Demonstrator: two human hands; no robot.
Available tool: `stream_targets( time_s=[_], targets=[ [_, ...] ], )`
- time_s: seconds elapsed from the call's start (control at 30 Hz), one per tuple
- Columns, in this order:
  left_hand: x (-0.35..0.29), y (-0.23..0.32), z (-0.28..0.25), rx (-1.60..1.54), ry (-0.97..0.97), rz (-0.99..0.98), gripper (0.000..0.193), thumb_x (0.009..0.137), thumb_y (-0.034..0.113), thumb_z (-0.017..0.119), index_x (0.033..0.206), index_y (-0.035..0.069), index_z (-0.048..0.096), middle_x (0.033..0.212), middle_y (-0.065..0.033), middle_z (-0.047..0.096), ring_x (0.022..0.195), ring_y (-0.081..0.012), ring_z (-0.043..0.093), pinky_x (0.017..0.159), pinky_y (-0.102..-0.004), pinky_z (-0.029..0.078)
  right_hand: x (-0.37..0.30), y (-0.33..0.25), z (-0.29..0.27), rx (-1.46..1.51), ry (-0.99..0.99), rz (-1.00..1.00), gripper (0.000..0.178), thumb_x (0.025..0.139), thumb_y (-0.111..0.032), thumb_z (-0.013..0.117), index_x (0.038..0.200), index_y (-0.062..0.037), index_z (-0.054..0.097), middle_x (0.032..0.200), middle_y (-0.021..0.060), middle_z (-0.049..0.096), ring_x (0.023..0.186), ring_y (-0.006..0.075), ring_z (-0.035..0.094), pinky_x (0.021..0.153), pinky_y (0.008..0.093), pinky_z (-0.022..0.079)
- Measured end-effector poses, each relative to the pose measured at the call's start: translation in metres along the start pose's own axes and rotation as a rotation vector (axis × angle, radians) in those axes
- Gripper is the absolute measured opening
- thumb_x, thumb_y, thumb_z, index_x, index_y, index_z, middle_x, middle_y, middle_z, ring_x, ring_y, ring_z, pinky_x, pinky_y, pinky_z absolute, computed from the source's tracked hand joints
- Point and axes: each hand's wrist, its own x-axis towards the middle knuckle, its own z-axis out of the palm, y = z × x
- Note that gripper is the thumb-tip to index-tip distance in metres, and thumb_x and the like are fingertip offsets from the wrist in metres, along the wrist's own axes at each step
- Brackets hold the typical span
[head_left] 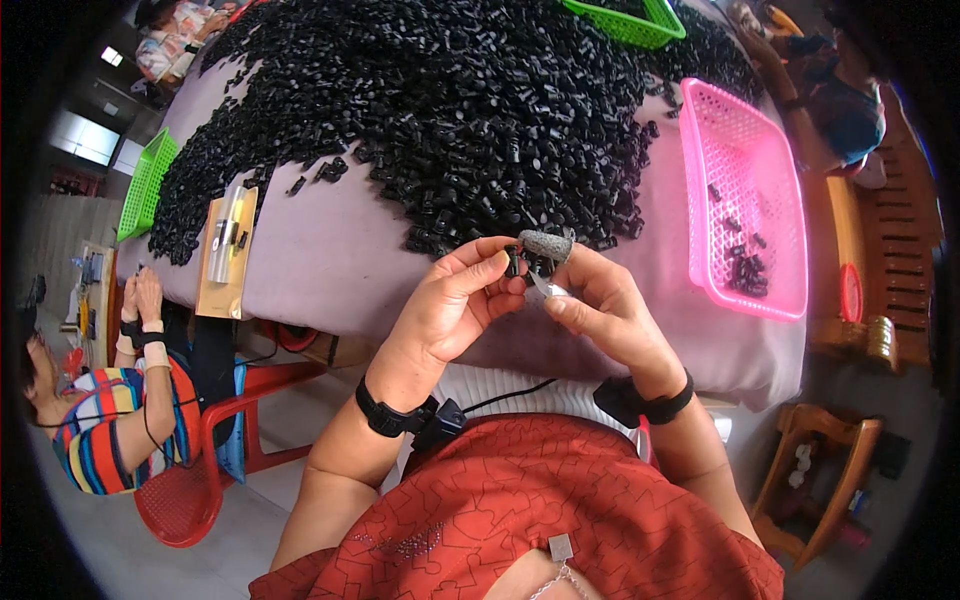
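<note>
Close to the table's front edge, my left hand (445, 300) pinches a small black cylindrical plastic part (514, 262) between thumb and fingers. My right hand (610, 315) meets it there, closed on a small knife with a pointed metal blade (543, 286); the fingers hide most of its handle. A grey knitted finger cot (547, 245) covers the right index finger. The blade is right beside the part, but I cannot tell whether they touch. Just beyond both hands spreads a large heap of similar black parts (480, 130).
A pink basket (803, 260) holding several black parts stands at the right. Green baskets (150, 185) (650, 35) sit at the far left and back. A cardboard piece (218, 285) lies left on the cloth-covered table (320, 250). Other people sit around it, one on a red chair (185, 500).
</note>
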Motion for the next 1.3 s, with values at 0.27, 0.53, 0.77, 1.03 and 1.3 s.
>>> stream_targets(
  time_s=[0.27, 0.53, 0.77, 1.03, 1.3],
  targets=[
    [0.009, -0.007, 0.01, 0.009, 0.007, -0.026, 0.024, 0.091, 0.009, 0.063, 0.114, 0.005, 0.059, 0.093, -0.0065, 0.066, 0.076, -0.0144, 0.065, 0.072, -0.0289, 0.058, -0.005, 0.006, -0.004, 0.2, 0.004, 0.005, 0.043, 0.088, -0.017, 0.067, 0.125, 0.0007, 0.052, 0.084, -0.0055, 0.053, 0.078, 0.003, 0.046, 0.069, 0.0199, 0.039],
    [0.003, -0.009, 0.02, 0.08, -0.026, -0.008, 0.027, 0.092, 0.01, 0.062, 0.118, 0.006, 0.056, 0.095, -0.0045, 0.064, 0.082, -0.011, 0.062, 0.07, -0.0215, 0.054, -0.011, 0.006, -0.009, 0.222, -0.063, 0.042, 0.053, 0.089, -0.016, 0.066, 0.136, 0.0004, 0.047, 0.09, -0.004, 0.057, 0.084, 0.004, 0.049, 0.077, 0.0207, 0.042],
    [-0.002, -0.013, 0.028, 0.093, 0.009, 0.024, 0.028, 0.09, 0.008, 0.064, 0.116, 0.003, 0.055, 0.095, -0.0056, 0.064, 0.074, -0.0132, 0.065, 0.068, -0.0261, 0.058, -0.017, 0.002, -0.009, 0.198, -0.063, 0.005, 0.054, 0.089, -0.017, 0.066, 0.137, -0.0001, 0.047, 0.092, -0.004, 0.057, 0.083, 0.0039, 0.049, 0.076, 0.0206, 0.042],
    [-0.003, -0.015, 0.034, 0.122, 0.045, 0.046, 0.029, 0.09, 0.009, 0.064, 0.118, 0.004, 0.055, 0.094, -0.0049, 0.064, 0.074, -0.0122, 0.065, 0.068, -0.0258, 0.058, -0.018, 0.003, -0.015, 0.271, -0.105, 0.05, 0.052, 0.091, -0.015, 0.065, 0.137, 0.0, 0.046, 0.097, -0.0014, 0.062, 0.087, 0.0045, 0.053, 0.08, 0.0213, 0.044],
    [-0.003, -0.02, 0.035, 0.125, 0.071, 0.038, 0.027, 0.091, 0.008, 0.061, 0.118, 0.006, 0.056, 0.095, -0.0042, 0.064, 0.073, -0.0116, 0.063, 0.068, -0.0258, 0.055, -0.019, -0.001, -0.01, 0.308, -0.057, 0.032, 0.045, 0.092, -0.006, 0.06, 0.134, 0.0017, 0.049, 0.103, 0.001, 0.064, 0.094, 0.0063, 0.057, 0.086, 0.0222, 0.045]
  ],
)
